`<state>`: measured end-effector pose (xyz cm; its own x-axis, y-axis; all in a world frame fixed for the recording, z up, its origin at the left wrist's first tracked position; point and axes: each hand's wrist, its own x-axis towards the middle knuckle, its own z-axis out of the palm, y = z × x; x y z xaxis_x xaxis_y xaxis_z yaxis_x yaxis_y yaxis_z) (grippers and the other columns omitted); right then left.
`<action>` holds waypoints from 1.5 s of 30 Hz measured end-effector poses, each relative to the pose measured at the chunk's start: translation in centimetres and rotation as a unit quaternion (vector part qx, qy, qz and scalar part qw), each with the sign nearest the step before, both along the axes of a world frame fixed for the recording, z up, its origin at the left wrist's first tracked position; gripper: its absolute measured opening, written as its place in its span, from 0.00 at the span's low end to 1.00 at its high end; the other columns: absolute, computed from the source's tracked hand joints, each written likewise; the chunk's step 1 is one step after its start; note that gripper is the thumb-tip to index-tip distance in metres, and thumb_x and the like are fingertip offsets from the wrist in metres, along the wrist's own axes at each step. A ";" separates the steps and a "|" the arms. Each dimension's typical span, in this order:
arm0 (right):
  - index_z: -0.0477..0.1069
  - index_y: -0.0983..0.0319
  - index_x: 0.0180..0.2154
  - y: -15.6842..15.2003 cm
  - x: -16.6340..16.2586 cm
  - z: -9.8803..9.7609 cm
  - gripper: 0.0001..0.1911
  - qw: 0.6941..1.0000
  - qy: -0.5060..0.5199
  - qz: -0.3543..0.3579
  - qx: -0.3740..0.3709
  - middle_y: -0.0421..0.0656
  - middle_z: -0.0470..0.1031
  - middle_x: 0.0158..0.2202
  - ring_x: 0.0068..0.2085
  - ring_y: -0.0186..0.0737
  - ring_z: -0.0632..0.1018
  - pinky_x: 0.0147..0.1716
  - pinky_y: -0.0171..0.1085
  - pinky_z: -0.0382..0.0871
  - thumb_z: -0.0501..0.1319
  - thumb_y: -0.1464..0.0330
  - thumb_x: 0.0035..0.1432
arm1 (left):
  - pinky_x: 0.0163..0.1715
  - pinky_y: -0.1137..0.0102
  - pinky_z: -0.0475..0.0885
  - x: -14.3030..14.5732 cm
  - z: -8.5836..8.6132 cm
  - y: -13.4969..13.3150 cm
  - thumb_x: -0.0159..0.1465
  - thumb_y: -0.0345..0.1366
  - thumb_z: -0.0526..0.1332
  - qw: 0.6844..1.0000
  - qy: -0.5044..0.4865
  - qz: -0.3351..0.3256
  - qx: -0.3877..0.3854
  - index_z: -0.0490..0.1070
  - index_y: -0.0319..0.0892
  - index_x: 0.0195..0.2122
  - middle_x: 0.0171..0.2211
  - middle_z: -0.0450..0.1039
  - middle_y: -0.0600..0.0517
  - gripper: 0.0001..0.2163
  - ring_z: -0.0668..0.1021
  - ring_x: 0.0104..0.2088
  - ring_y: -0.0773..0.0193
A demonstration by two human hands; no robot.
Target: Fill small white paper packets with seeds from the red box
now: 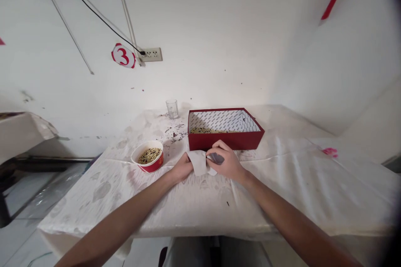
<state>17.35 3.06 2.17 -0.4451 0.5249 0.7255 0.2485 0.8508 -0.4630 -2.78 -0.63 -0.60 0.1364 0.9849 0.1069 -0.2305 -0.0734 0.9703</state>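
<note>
Both my hands meet on the table in front of a red box (pixel 244 139). My left hand (pixel 181 168) is closed on the left edge of a small white cloth or paper (pixel 198 162). My right hand (pixel 226 160) is closed on the cloth's right side, and a small dark grey object (pixel 216 158) shows between its fingers. The red box has a patterned white lining and holds a thin layer of mixed grains (pixel 209 131) along its near side. A red and white paper bowl (pixel 148 156) of mixed beans stands to the left of my left hand.
A small clear glass (pixel 172 109) stands at the back near the wall. Dark grains (pixel 174 133) lie scattered between the glass and the box. The table wears a stained white cloth (pixel 282 183). A wall socket (pixel 151 54) and a "3" sign (pixel 123 55) hang above.
</note>
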 end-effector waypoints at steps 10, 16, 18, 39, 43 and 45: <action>0.79 0.55 0.43 0.4 -0.3 -0.8 0.11 1.000 0.005 0.021 0.007 0.43 0.72 0.39 0.39 0.41 0.76 0.38 0.41 0.75 0.65 0.73 0.60 | 0.50 0.58 0.76 0.2 0.9 -0.2 0.45 0.38 0.80 0.997 -0.061 0.031 -0.033 0.83 0.35 0.41 0.38 0.84 0.39 0.22 0.83 0.45 0.47; 0.79 0.56 0.44 0.5 -0.1 -0.7 0.08 0.999 0.012 0.011 0.031 0.43 0.72 0.38 0.38 0.40 0.76 0.36 0.39 0.73 0.64 0.71 0.64 | 0.51 0.57 0.75 0.2 0.2 0.1 0.47 0.42 0.80 0.997 -0.062 0.034 -0.011 0.84 0.37 0.40 0.40 0.84 0.40 0.21 0.83 0.46 0.47; 0.79 0.56 0.44 0.4 -0.1 -0.6 0.08 0.999 0.006 -0.002 0.053 0.43 0.73 0.37 0.39 0.40 0.76 0.38 0.41 0.73 0.64 0.71 0.65 | 0.49 0.59 0.75 0.1 -0.1 0.2 0.48 0.42 0.80 0.998 -0.048 0.038 -0.002 0.84 0.37 0.41 0.42 0.84 0.40 0.22 0.83 0.45 0.48; 0.79 0.58 0.42 -0.6 -1.2 -0.4 0.07 0.987 -0.044 -0.098 0.123 0.43 0.74 0.37 0.38 0.40 0.76 0.42 0.41 0.69 0.63 0.70 0.65 | 0.48 0.64 0.75 -0.1 0.7 0.2 0.60 0.35 0.68 0.982 0.119 0.045 0.138 0.82 0.39 0.45 0.42 0.83 0.47 0.12 0.81 0.43 0.57; 0.79 0.57 0.41 -0.7 -1.2 -0.1 0.06 0.990 -0.026 -0.095 0.101 0.43 0.72 0.37 0.39 0.40 0.76 0.42 0.41 0.70 0.63 0.70 0.65 | 0.46 0.64 0.75 0.1 0.7 0.1 0.59 0.36 0.69 0.984 0.114 0.065 0.122 0.82 0.39 0.44 0.41 0.83 0.47 0.13 0.81 0.41 0.57; 0.80 0.57 0.41 -0.7 -1.2 -0.2 0.06 0.992 -0.017 -0.089 0.091 0.43 0.71 0.39 0.39 0.40 0.76 0.42 0.41 0.71 0.63 0.70 0.64 | 0.47 0.64 0.75 0.2 0.7 0.0 0.59 0.36 0.69 0.984 0.109 0.071 0.121 0.82 0.39 0.43 0.40 0.83 0.47 0.12 0.81 0.40 0.57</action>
<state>16.20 2.35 1.99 -0.3836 0.4589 0.8014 0.4156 0.8607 -0.2940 -2.60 -0.59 0.11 0.0453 0.9451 0.3237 0.0111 -0.3245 0.9458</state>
